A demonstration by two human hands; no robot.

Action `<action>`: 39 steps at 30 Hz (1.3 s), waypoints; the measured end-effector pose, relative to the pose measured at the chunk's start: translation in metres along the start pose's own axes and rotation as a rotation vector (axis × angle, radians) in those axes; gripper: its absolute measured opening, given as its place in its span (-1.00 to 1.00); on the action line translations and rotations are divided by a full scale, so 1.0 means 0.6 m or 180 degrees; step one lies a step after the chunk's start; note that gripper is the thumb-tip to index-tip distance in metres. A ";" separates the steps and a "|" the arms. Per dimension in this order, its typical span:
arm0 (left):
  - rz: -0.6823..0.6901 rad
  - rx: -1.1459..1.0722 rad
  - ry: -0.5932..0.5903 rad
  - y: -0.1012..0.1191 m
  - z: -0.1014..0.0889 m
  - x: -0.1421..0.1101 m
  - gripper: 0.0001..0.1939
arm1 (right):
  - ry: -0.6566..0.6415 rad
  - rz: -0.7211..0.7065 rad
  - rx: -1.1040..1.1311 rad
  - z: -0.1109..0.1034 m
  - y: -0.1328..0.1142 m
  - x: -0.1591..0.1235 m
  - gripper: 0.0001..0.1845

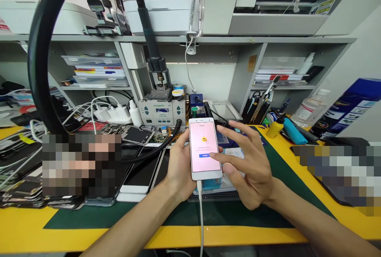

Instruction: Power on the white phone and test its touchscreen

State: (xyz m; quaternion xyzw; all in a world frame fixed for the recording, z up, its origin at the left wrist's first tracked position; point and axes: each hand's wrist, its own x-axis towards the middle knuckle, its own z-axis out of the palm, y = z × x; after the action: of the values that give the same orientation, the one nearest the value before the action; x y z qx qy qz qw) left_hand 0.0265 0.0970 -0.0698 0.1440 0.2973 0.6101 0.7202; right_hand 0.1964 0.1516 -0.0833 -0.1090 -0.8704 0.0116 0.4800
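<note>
My left hand (182, 165) is wrapped round a white smartphone (205, 138), held upright above the bench with its screen towards me. The lit screen is pink, with a small yellow icon and a blue button. A white charging cable (200, 205) runs from the phone's bottom edge down past the bench's front. My right hand (251, 165) hovers at the phone's right side with its fingers spread. One of its fingertips is at the blue button on the screen. Behind the phone, a pale blue and white item (214, 183) is mostly hidden.
On the left lie several dark phones (141, 173) and phone parts. A hot-air station (157, 111) stands at the back, its black hose (38, 58) arching overhead. Pens (262, 104), a yellow bottle (275, 127) and a clear bottle (312, 108) stand at the right. A green mat (178, 214) covers the yellow bench.
</note>
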 end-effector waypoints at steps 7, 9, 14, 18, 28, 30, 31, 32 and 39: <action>0.0005 0.0124 0.0092 -0.003 -0.004 0.004 -0.45 | 0.0470 0.0522 0.0127 -0.003 -0.010 0.004 -0.71; 0.0022 0.0158 -0.0069 -0.003 -0.005 0.006 -0.44 | 0.0528 0.1005 0.0378 -0.004 -0.006 0.008 -0.76; 0.0350 0.0288 -0.0046 0.021 0.007 0.009 -0.50 | -0.0349 0.2831 0.2137 -0.009 0.021 0.022 -0.74; 0.0569 0.0323 -0.0034 0.065 0.062 -0.008 -0.49 | -0.1747 0.2643 0.3130 -0.017 0.021 0.032 -0.71; 0.1528 0.0256 -0.0459 0.158 0.221 -0.056 -0.56 | -0.4594 0.1095 0.3065 -0.072 -0.010 0.046 -0.26; 0.1640 0.0253 -0.0431 0.168 0.234 -0.060 -0.54 | -0.4799 0.1034 0.2877 -0.072 -0.014 0.046 -0.26; 0.1696 0.0265 -0.0435 0.172 0.240 -0.063 -0.53 | -0.4896 0.1007 0.2835 -0.070 -0.017 0.045 -0.28; 0.1747 0.0277 -0.0455 0.176 0.245 -0.067 -0.52 | -0.4985 0.0978 0.2819 -0.068 -0.019 0.044 -0.33; 0.1833 0.0142 -0.0728 0.209 0.275 -0.097 -0.50 | -0.4123 0.1157 0.2882 -0.116 0.000 0.041 -0.62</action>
State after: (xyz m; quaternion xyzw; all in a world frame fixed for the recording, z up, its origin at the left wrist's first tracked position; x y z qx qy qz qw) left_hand 0.0222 0.0934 0.1450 0.3058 0.1746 0.7622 0.5431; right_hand 0.2420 0.1508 -0.0251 -0.0156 -0.8551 0.5013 -0.1310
